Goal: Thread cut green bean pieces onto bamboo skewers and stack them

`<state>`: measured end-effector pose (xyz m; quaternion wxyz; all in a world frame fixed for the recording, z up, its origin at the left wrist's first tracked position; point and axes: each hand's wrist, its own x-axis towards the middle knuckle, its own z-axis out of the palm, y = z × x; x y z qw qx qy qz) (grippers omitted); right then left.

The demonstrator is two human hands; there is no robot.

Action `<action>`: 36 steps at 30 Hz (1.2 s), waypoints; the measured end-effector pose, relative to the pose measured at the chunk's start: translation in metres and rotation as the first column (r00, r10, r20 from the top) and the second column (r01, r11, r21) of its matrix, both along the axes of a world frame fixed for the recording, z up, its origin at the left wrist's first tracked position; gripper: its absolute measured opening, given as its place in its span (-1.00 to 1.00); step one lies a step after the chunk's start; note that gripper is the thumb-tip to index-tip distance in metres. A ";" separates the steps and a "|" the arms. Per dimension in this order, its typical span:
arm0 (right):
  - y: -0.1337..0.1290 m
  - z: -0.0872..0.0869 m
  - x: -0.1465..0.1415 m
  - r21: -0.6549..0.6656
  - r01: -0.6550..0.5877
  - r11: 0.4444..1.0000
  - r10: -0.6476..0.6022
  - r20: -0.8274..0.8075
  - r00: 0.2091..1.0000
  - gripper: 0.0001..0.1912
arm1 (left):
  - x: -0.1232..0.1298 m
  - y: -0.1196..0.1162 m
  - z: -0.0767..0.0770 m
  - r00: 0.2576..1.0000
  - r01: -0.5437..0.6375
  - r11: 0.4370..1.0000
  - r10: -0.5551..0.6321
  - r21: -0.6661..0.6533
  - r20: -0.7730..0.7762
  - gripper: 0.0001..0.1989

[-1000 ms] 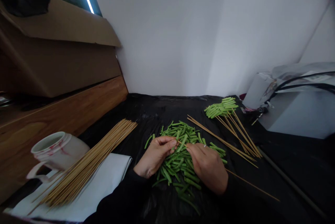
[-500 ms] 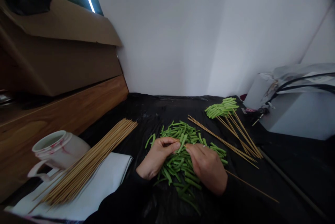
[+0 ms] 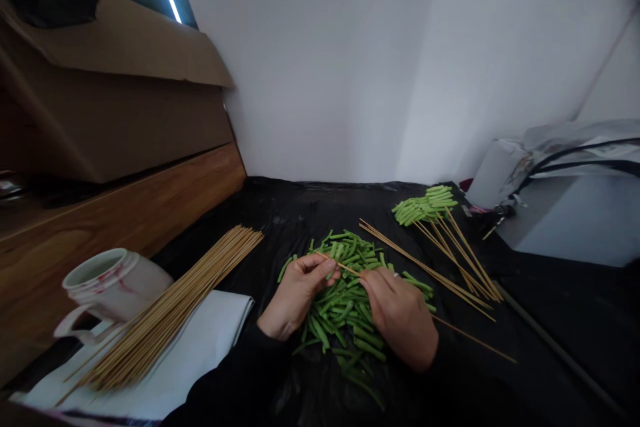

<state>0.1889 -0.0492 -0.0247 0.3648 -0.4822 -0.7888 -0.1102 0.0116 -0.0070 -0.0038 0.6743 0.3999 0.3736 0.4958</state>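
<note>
Over a heap of cut green beans, both of my hands meet around one thin bamboo skewer. My left hand pinches near the skewer's pointed end, its thumb and forefinger closed at a green bean piece; the fingers partly hide how the piece sits on the stick. My right hand, with a ring on one finger, grips the skewer farther back. The stick's rear end sticks out to the lower right behind that hand.
A bundle of skewers lies on a folded white cloth beside a mug. Skewered beans are stacked at the back right, with loose skewers closer. A cardboard box stands left, a pale box right.
The skewer has moved to the left, and its tip now shows by the left fingers. The bean piece has shifted left with my left hand. The right hand stays nearly in place.
</note>
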 end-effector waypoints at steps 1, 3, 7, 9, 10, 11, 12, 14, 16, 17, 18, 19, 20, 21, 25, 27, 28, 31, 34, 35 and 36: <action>0.000 -0.001 0.000 -0.004 -0.001 1.000 0.001 0.000 1.000 -0.74 | 0.000 0.000 0.000 1.000 0.008 1.000 -0.008 -0.002 0.003 -0.78; -0.001 -0.003 0.000 -0.020 -0.012 1.000 0.012 -0.003 1.000 -0.74 | 0.000 0.000 -0.001 1.000 0.028 1.000 -0.028 -0.007 0.002 -0.78; -0.001 -0.005 -0.001 -0.042 -0.030 0.999 0.030 -0.011 0.999 -0.74 | 0.001 0.000 -0.003 0.999 0.046 0.999 -0.046 -0.019 0.003 -0.78; -0.001 -0.004 -0.002 -0.016 -0.024 1.000 0.024 -0.015 1.000 -0.73 | 0.001 -0.001 -0.004 0.998 0.062 0.998 -0.062 -0.022 0.001 -0.79; -0.001 -0.003 -0.002 0.002 -0.019 1.000 0.019 -0.015 1.000 -0.72 | 0.002 -0.001 -0.005 0.997 0.076 0.997 -0.076 -0.022 -0.002 -0.80; -0.001 -0.003 -0.002 0.021 -0.012 1.000 0.013 -0.015 1.000 -0.71 | 0.002 -0.002 -0.006 0.996 0.089 0.996 -0.089 -0.024 -0.004 -0.81; -0.001 -0.002 -0.002 0.035 -0.008 0.999 0.008 -0.012 1.000 -0.70 | 0.003 -0.002 -0.007 0.995 0.100 0.995 -0.101 -0.026 -0.006 -0.81; 0.000 -0.002 -0.002 0.053 0.003 0.999 -0.003 -0.002 1.000 -0.70 | 0.004 -0.003 -0.009 0.994 0.108 0.994 -0.109 -0.031 -0.006 -0.82; 0.000 -0.002 -0.002 0.063 0.009 0.998 -0.010 0.010 1.000 -0.71 | 0.005 -0.003 -0.010 0.995 0.103 0.994 -0.104 -0.035 -0.015 -0.82; 0.000 -0.002 -0.003 0.067 0.009 0.998 -0.010 0.015 1.000 -0.71 | 0.005 -0.003 -0.009 0.995 0.099 0.995 -0.100 -0.035 -0.025 -0.82; -0.001 -0.002 -0.003 0.072 0.009 0.997 -0.010 0.018 1.000 -0.71 | 0.006 -0.004 -0.009 0.995 0.093 0.995 -0.095 -0.036 -0.036 -0.81; -0.001 -0.002 -0.003 0.075 0.006 0.997 -0.008 0.020 1.000 -0.71 | 0.006 -0.004 -0.008 0.995 0.087 0.995 -0.089 -0.039 -0.046 -0.81; -0.001 -0.002 -0.003 0.076 0.002 0.997 -0.004 0.022 1.000 -0.72 | 0.006 -0.004 -0.007 0.995 0.081 0.996 -0.083 -0.042 -0.054 -0.80; -0.001 -0.002 -0.003 0.073 -0.002 0.997 0.000 0.026 1.000 -0.72 | 0.006 -0.004 -0.006 0.995 0.076 0.996 -0.079 -0.046 -0.059 -0.79; 0.000 0.001 0.000 0.055 0.018 0.998 -0.020 0.040 0.999 -0.74 | 0.004 -0.003 -0.002 0.994 0.053 0.998 -0.054 -0.014 -0.092 -0.77; 0.002 0.003 0.004 0.054 0.062 0.997 -0.064 0.032 0.997 -0.75 | 0.000 0.000 -0.001 0.992 0.015 0.999 -0.010 0.035 -0.127 -0.74; 0.004 0.003 0.007 0.054 0.083 0.995 -0.084 0.030 0.996 -0.76 | -0.002 0.002 0.000 0.988 -0.012 0.998 0.022 0.067 -0.152 -0.71; 0.010 0.003 0.016 0.053 0.112 0.992 -0.114 0.044 0.992 -0.78 | -0.011 0.008 0.001 0.953 -0.083 0.980 0.131 0.182 -0.272 -0.69; 0.014 0.003 0.023 0.070 0.138 0.988 -0.143 0.076 0.987 -0.81 | -0.015 0.012 0.000 0.905 -0.118 0.958 0.212 0.262 -0.368 -0.72; 0.015 0.003 0.025 0.076 0.152 0.985 -0.158 0.089 0.983 -0.82 | -0.016 0.013 0.000 0.892 -0.118 0.953 0.225 0.280 -0.392 -0.73; 0.016 0.004 0.027 0.080 0.168 0.982 -0.176 0.101 0.979 -0.82 | -0.015 0.014 -0.001 0.879 -0.111 0.947 0.235 0.301 -0.415 -0.75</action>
